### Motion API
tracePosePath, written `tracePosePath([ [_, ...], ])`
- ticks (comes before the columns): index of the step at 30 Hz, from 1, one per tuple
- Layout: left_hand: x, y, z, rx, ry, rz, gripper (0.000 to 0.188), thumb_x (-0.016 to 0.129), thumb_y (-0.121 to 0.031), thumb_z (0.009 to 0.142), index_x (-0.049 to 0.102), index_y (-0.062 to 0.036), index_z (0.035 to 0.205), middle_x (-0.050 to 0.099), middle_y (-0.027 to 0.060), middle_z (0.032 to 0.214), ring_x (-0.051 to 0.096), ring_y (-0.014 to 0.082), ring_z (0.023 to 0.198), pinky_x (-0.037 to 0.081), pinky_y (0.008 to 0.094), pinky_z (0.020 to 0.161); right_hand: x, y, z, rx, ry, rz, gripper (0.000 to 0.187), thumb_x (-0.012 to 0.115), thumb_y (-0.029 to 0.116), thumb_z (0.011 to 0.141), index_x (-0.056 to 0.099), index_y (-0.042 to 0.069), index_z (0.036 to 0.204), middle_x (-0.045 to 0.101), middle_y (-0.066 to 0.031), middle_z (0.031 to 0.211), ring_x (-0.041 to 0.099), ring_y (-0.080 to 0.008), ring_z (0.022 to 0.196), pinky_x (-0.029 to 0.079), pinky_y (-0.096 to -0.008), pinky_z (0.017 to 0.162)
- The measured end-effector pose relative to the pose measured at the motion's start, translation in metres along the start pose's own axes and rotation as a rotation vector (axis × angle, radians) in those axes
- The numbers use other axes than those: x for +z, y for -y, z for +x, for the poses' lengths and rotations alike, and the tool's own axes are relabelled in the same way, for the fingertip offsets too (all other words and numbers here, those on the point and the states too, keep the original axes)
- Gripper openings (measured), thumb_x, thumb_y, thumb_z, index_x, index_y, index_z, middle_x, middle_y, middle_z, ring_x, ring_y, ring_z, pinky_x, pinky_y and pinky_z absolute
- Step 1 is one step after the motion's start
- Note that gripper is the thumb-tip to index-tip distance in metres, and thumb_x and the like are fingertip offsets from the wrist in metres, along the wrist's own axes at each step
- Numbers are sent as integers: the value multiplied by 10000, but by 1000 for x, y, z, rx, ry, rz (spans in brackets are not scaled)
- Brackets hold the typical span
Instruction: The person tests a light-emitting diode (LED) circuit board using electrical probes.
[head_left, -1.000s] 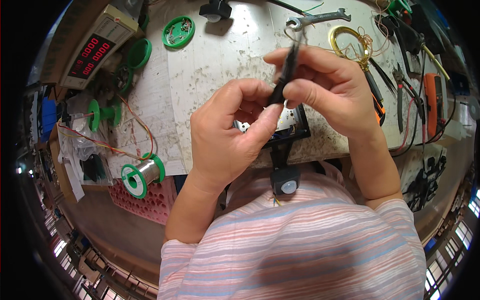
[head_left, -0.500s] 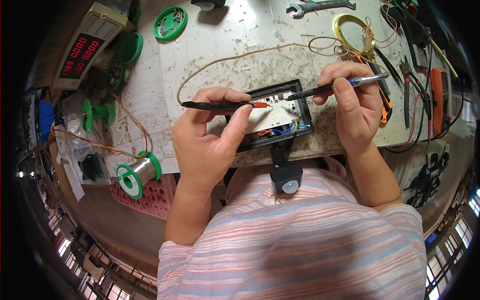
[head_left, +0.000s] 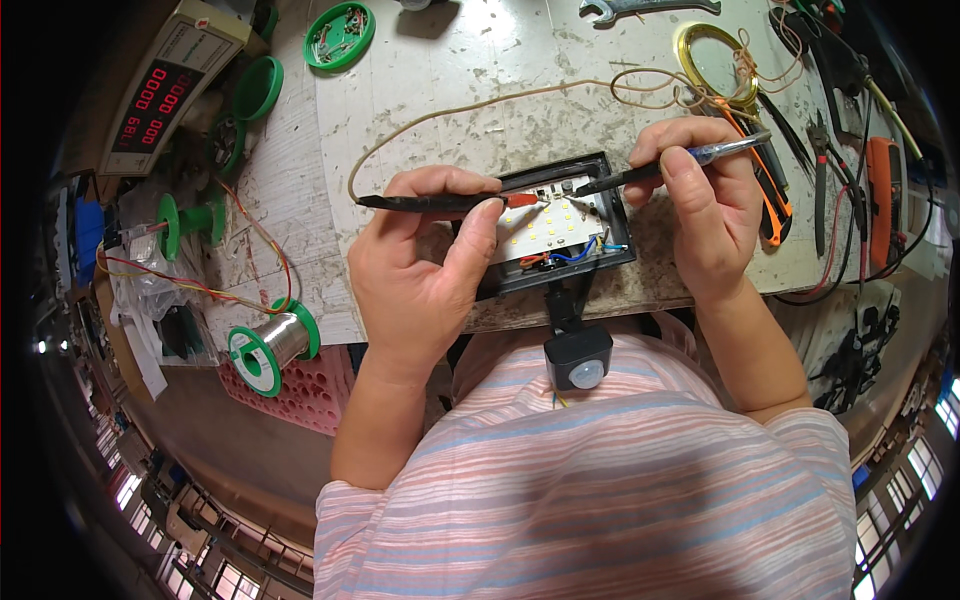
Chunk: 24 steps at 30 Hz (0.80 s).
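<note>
A floodlight (head_left: pixel 512 230) with a black frame, white LED board and small yellow chips lies at the bench's front edge. Its motion sensor (head_left: pixel 578 360), black with a white dome, hangs over that edge. Between the thumb and fingers of my left hand (head_left: pixel 420 265) is a black test probe with a red end (head_left: pixel 430 203). A second black test probe with a blue-silver rear end (head_left: pixel 655 170) is pinched in my right hand (head_left: pixel 708 215). Both probe tips point at the upper part of the board; whether they touch it I cannot tell. Blue and red wires (head_left: pixel 572 255) run along the board's lower edge.
A digital meter (head_left: pixel 160 100) stands far left. Solder spool (head_left: pixel 272 348), green reel (head_left: pixel 185 226) and green dish of small parts (head_left: pixel 340 37) are also left. Wrench (head_left: pixel 645 8), yellow wire coil (head_left: pixel 715 60), orange cutter knife (head_left: pixel 775 215) and pliers (head_left: pixel 822 175) lie right. A tan cord (head_left: pixel 480 100) crosses the bench.
The left probe's tip has shifted right and up on the board, closer to the right probe's tip. The view has shifted slightly; both hands keep their grips.
</note>
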<state>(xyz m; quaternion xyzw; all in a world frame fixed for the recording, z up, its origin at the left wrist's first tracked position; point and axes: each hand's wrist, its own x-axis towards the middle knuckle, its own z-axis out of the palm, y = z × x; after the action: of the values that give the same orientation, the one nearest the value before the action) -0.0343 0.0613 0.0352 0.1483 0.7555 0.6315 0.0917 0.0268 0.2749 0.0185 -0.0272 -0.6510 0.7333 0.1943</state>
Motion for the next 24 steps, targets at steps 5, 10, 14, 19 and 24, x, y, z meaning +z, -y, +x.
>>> tracePosePath([
  [5,2,0,-1,-28,-12,-15,187,714,-24,866,631,0,1031,685,42,926,651,88,785,526,226,649,2,0,0,9,-19,15,124,559,101,983,571,-3,1050,659,-60,938,619,-66,754,535,-192,669],
  [10,1,-1,-2,-34,25,39,191,685,0,890,601,5,1061,670,58,988,653,99,847,515,220,731,1,0,1,15,-23,-22,124,556,103,985,569,-4,1047,661,-57,919,625,-70,733,538,-196,659],
  [14,2,-2,-4,-50,27,71,191,676,3,902,590,4,1072,667,59,1011,653,96,874,502,206,752,1,-2,2,8,-23,-20,121,554,107,987,567,-1,1042,660,-54,910,631,-73,731,538,-198,645],
  [19,5,4,-1,11,-43,75,174,715,-71,870,644,-7,1015,694,44,915,661,109,794,528,244,684,0,-5,3,6,-29,-7,124,555,116,989,566,3,1039,658,-50,900,635,-73,724,536,-197,634],
  [24,1,3,-3,-1,29,117,183,679,-39,916,593,-6,1074,670,48,1020,648,91,895,501,211,773,1,-6,3,1,-32,1,134,561,123,988,575,0,1038,659,-45,896,635,-73,704,535,-196,630],
])
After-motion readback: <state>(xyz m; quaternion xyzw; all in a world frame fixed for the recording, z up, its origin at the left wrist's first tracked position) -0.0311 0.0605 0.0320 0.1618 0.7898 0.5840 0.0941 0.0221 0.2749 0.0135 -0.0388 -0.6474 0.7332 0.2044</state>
